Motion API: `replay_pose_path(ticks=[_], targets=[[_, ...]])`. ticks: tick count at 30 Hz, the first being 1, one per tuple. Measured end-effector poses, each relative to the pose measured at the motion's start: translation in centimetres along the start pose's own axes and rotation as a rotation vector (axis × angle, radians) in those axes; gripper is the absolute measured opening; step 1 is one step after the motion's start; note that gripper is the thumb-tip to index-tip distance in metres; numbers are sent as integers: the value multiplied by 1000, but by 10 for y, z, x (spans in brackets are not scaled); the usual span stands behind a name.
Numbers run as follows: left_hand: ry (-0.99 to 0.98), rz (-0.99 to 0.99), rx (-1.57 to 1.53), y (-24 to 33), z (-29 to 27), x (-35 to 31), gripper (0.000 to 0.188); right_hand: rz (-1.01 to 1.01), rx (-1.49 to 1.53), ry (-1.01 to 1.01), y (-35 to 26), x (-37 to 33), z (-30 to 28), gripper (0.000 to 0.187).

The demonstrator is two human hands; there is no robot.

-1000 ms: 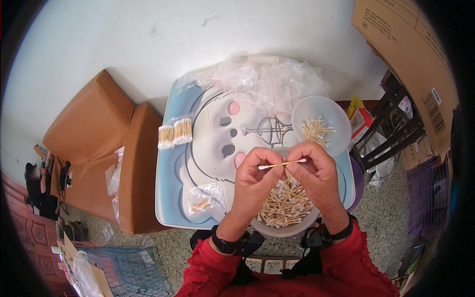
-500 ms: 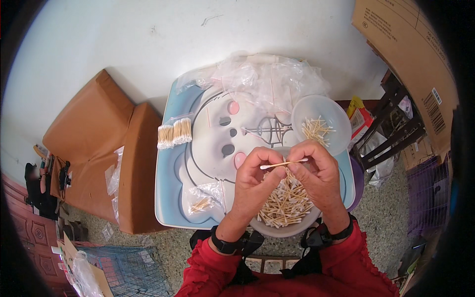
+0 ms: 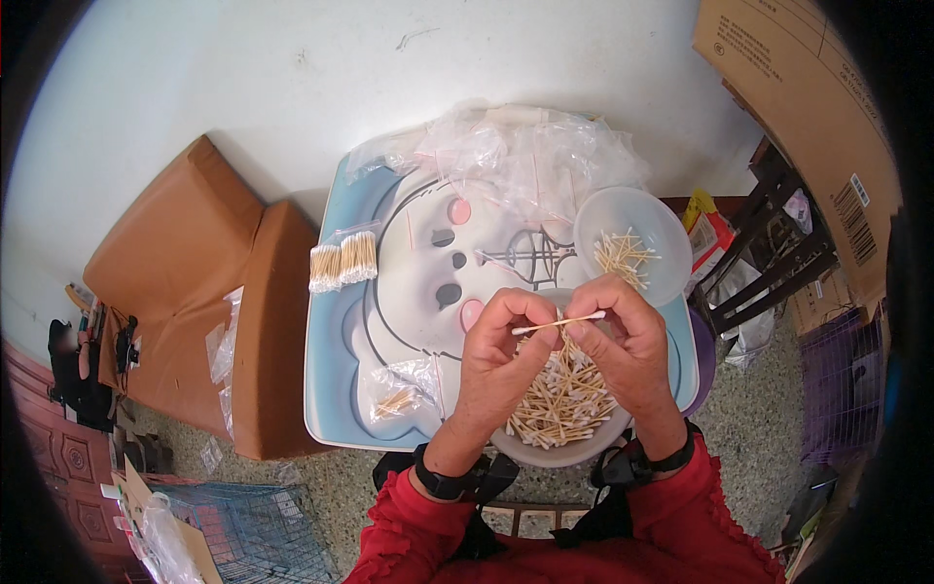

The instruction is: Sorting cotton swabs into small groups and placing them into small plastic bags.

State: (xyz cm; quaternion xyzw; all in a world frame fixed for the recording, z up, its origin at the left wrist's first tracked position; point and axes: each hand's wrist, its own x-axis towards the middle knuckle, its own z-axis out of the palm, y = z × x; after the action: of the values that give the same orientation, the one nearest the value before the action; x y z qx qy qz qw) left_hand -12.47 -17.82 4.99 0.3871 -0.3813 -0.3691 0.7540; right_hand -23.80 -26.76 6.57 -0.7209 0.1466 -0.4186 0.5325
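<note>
- Head view: the left hand (image 3: 498, 352) and right hand (image 3: 630, 341) were closed to a thumb-and-finger pinch, fingers curled.
- Both hands gripped one thin wooden-stick cotton swab with white tips (image 3: 557, 323), held crosswise and slightly tilted, right end higher.
- This swab was positioned above a round grey bowl (image 3: 547, 456) containing a loose pile of similar swabs (image 3: 559, 404).
- Just beyond the right hand, a round translucent plastic bowl (image 3: 673, 277) contained a smaller swab group (image 3: 623, 255).
- On the light-blue and white cartoon-face desk (image 3: 331, 389), left side, lay a clear bag packed with swabs (image 3: 343, 261) and, nearer the person, a clear bag with few swabs (image 3: 401, 391).
- Crumpled clear plastic bags (image 3: 516, 151) covered the far edge.
</note>
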Motion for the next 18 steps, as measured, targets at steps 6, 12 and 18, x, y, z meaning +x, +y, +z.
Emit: replay_pose_path(ticks=[6, 12, 18], targets=[[15, 0, 145, -2, -2, 1, 10, -34, -27, 2, -2, 1, 0, 9], [-18, 67, 395, -1, 0, 2, 8, -46, -47, 19, -1, 2, 0, 10], [-64, -35, 387, 2, -1, 0, 8, -60, -105, 28, -5, 1, 1, 10]])
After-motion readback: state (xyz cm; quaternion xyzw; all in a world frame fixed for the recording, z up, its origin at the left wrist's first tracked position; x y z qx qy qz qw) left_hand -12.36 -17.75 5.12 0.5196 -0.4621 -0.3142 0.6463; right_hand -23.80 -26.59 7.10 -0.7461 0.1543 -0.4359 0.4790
